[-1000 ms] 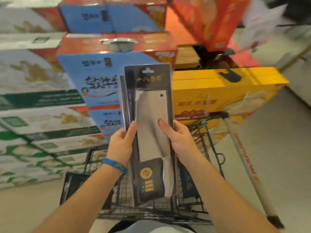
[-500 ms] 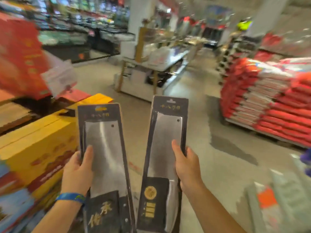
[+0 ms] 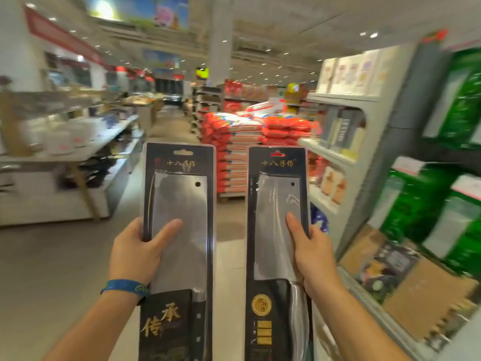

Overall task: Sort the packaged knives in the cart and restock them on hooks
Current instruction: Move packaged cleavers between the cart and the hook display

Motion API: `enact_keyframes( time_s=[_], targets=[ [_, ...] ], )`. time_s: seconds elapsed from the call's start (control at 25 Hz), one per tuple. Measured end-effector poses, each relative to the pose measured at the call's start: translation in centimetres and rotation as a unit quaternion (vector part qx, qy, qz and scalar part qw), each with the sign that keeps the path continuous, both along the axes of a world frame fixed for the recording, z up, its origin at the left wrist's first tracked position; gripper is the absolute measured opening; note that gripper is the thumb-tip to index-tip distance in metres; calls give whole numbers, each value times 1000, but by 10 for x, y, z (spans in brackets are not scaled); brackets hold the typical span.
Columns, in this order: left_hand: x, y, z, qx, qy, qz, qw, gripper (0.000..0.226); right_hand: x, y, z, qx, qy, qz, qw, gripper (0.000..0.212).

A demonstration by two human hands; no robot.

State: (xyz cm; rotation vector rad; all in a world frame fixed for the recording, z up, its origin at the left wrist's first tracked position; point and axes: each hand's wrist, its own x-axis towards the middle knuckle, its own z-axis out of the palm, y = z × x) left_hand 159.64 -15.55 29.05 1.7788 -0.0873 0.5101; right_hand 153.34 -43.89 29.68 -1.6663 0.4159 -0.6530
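I hold two packaged cleavers upright side by side, each in a black card with a clear blister and a hang slot at the top. My left hand [image 3: 138, 254] grips the left knife package [image 3: 179, 204] by its left edge, thumb across the blade. My right hand [image 3: 312, 251] grips the right knife package [image 3: 276, 204] by its right edge, thumb on the blade. The right package has a gold round sticker low down. The cart and any hooks are out of view.
A display shelf [image 3: 346, 162] with boxed and packaged goods stands close on the right, green packages [image 3: 426, 209] beyond it. Stacked red rice bags [image 3: 234, 142] sit ahead in the aisle. A low white counter [image 3: 65, 157] runs along the left. Open floor lies ahead.
I turned right from the stacked boxes and cart toward the aisle and shelf. The two packages, first held together as one stack, are now apart, one in each hand.
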Motion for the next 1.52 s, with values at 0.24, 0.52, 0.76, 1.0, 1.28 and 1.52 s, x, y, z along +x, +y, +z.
enact_keyframes(
  time_s=[0.24,0.52,0.76,1.0,1.28,1.52],
  targets=[
    [50,-239,36,-26,-30,-156,987,41,-30,-194,30,-24,-33,-119,992,64],
    [64,-448,73,-46,-76,-313,946,35,-71,-352,65,-30,-53,-279,958,47],
    [87,-576,76,-56,-86,-437,893,47,-91,-421,73,-62,-62,-405,910,42],
    [101,-671,72,-56,-47,-547,834,31,-101,-456,62,-52,-72,-546,833,67],
    [78,-745,43,-23,-40,-600,799,54,-135,-464,33,-16,-47,-639,768,64],
    [32,-778,70,-63,-46,-631,772,51,-171,-480,65,-35,-54,-634,771,94]
  ],
)
